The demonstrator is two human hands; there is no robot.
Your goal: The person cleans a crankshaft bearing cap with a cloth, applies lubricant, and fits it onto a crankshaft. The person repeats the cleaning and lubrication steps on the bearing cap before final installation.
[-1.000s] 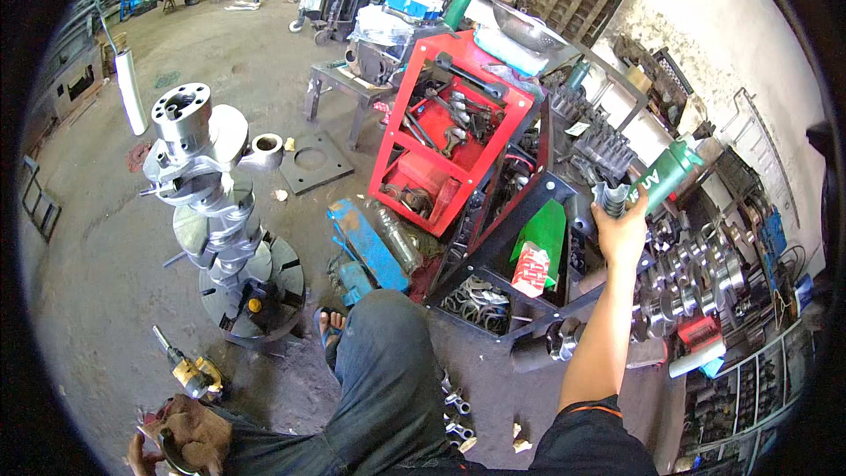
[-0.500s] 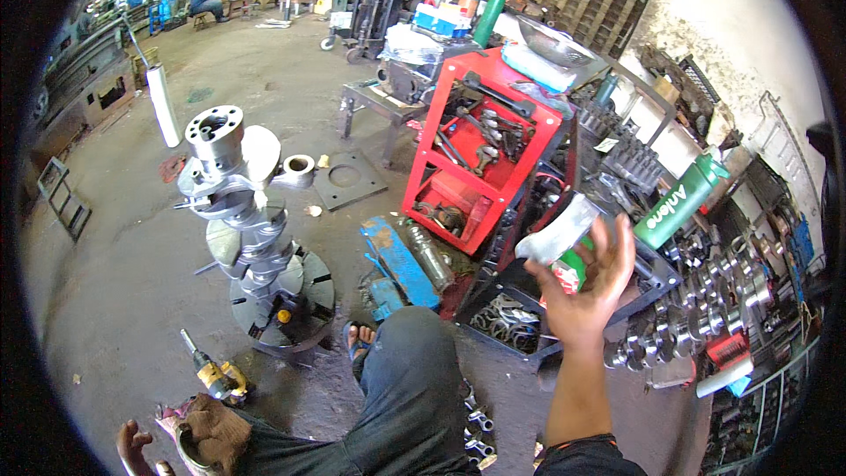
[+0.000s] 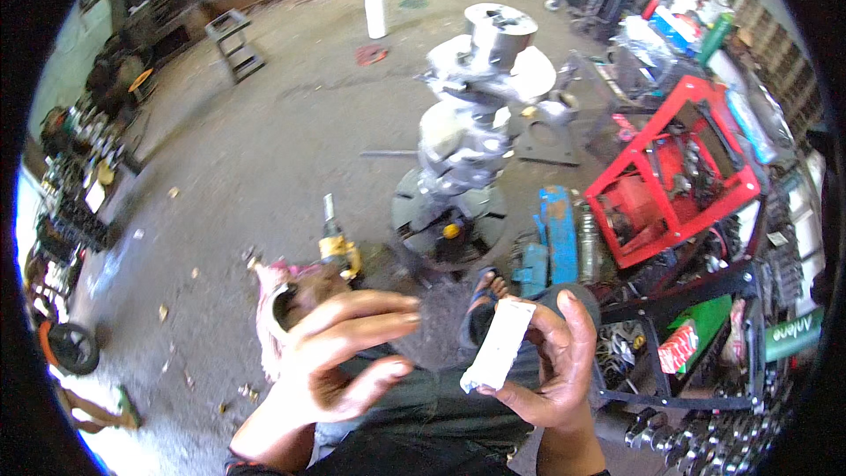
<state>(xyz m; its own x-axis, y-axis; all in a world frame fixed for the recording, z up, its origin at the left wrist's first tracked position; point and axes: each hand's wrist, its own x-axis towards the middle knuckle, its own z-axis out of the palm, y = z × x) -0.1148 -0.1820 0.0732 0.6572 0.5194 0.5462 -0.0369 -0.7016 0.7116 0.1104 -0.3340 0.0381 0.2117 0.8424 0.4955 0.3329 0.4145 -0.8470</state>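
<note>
Right hand grips a white block – left hand spread wide beside it, apart

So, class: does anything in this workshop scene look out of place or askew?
Small scraps of debris lie scattered across the concrete floor. A yellow tool lies loose on the ground beside the upright crankshaft.

one crankshaft, one white block, two hands
</note>
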